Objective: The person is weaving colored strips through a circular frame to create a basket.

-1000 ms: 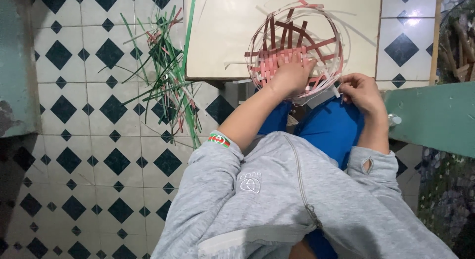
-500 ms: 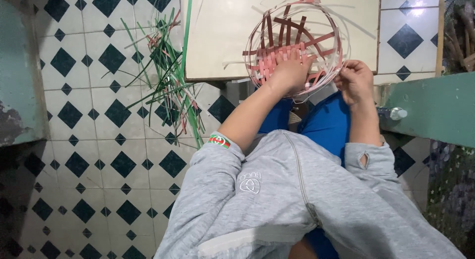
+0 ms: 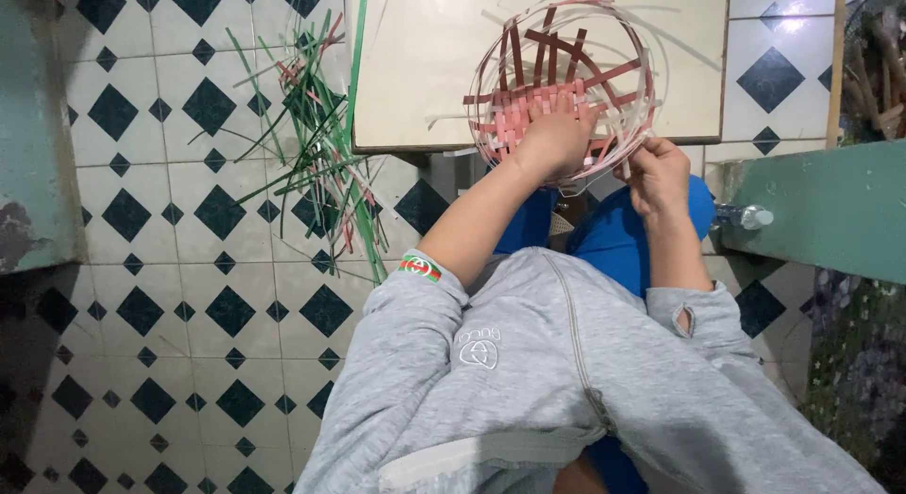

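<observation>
Hands, two: left hand (image 3: 552, 140) presses one woven basket (image 3: 564, 79); right hand (image 3: 656, 173) pinches its strip.

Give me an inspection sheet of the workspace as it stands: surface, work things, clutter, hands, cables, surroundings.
Surface: pale square board, bare at its left part; the basket sits at its near edge.
Work things: half-woven basket of red and white strips, rim open, loose strip ends sticking out.
Clutter: heap of green and red strips on the floor left of the board.
Hands: left hand pressed flat on the basket's woven bottom; right hand pinching a white strip at the basket's right side.
Cables: nothing seen.
Surroundings: white floor tiles with dark diamonds; green painted ledge at right; a green surface at the far left.
</observation>
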